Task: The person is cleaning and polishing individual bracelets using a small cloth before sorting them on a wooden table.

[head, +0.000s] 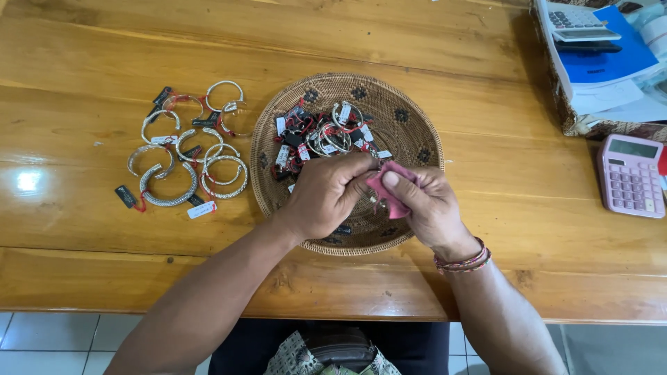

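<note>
Apparently both hands, left (326, 196) and right (424, 205), clenched around pink cloth (388, 191) above woven tray (410, 118).

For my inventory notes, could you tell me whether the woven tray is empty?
Not empty: the woven tray holds a pile of tagged bracelets.

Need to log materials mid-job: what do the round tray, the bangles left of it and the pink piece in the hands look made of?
Round tray: woven rattan or similar fibre, matt, coiled weave visible. Bangles: silver-coloured metal, shiny with glints; actual metal unclear. Pink piece, pinched by right hand beside left hand: soft cloth, folded and matt.
</note>
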